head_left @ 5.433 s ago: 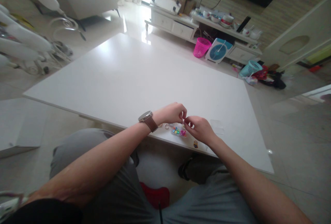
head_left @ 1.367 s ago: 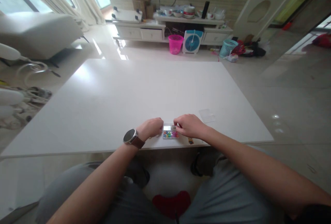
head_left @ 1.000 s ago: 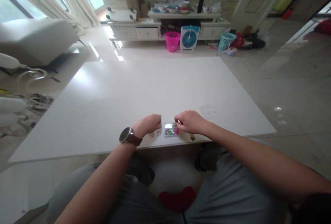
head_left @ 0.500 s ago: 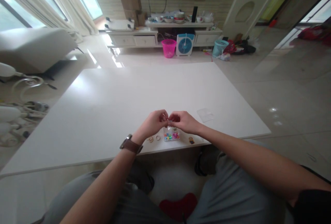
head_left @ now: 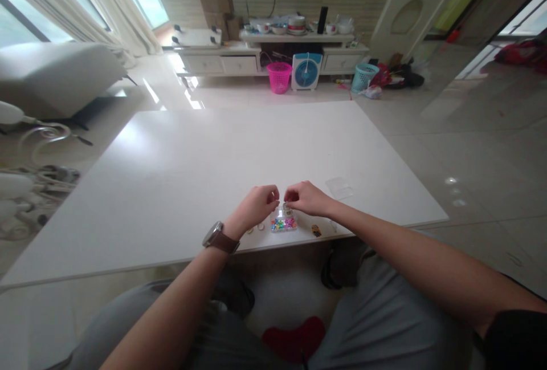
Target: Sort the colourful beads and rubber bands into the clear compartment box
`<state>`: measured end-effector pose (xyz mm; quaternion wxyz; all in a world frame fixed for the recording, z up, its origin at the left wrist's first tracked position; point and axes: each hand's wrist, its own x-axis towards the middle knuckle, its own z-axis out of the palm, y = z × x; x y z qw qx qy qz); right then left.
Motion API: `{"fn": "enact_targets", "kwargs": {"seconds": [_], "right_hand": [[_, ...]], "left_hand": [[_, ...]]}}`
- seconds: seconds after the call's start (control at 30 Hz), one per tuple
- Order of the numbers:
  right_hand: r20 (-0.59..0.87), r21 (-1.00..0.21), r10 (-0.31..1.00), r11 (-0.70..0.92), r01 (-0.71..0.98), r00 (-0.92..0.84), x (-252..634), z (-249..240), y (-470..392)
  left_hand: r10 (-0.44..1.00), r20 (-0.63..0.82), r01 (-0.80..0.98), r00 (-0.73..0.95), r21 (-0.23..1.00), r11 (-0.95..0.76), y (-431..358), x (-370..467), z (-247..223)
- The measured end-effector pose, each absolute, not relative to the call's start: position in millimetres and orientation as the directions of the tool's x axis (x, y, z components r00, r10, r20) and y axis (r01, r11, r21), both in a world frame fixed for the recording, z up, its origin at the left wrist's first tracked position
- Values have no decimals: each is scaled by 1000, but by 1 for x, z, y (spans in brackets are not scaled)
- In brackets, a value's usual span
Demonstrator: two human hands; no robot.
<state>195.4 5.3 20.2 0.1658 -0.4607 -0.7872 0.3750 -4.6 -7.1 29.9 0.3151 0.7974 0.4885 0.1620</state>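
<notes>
Over the near part of the white table, my left hand (head_left: 261, 200) is closed in a pinch; anything between its fingertips is too small to make out. My right hand (head_left: 308, 199) faces it across a narrow gap, its thumb and fingers also pinched, their contents hidden. Just below both hands stands a small clear plastic box (head_left: 273, 228) with brightly coloured small pieces (head_left: 285, 223) in its near compartments. Left of the box, close to my left wrist, lie small pale rings (head_left: 260, 226). Right of it lies a small yellow and dark figure piece (head_left: 315, 230).
A clear plastic sheet or lid (head_left: 340, 187) lies on the white table (head_left: 239, 147) beyond my right forearm. The table's near edge runs just below the box. Across the floor stand a pink basket (head_left: 279, 78), a blue and white fan (head_left: 306, 72) and a light blue basket (head_left: 364, 77).
My hands, whose fingertips met above the box, have moved slightly apart. My left wrist has shifted a little to the right, covering more of the rings.
</notes>
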Motion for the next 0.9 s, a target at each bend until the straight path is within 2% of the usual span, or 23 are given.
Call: {"fn": "enact_targets", "kwargs": {"seconds": [0.13, 0.3, 0.4, 0.63, 0.77, 0.9], "right_hand": [[-110, -679, 823, 347, 647, -557, 198, 21, 4], [-27, -684, 838, 382, 621, -545, 191, 21, 2], [-33, -631, 812, 435, 642, -583, 182, 18, 2], [-116, -283, 730, 625, 727, -673, 167, 15, -2], [-187, -184, 693, 671, 718, -696, 164, 17, -5], [-234, -135, 691, 673, 727, -684, 161, 19, -7]], "left_hand": [[887, -27, 795, 460, 457, -398, -7, -7, 32], [908, -46, 860, 416, 346, -376, -8, -10, 30], [923, -30, 879, 385, 316, -357, -8, -12, 32], [936, 0, 894, 352, 296, -337, -8, -18, 33], [935, 2, 891, 356, 299, -340, -9, -19, 33], [934, -9, 890, 358, 305, -339, -9, -18, 33]]}}
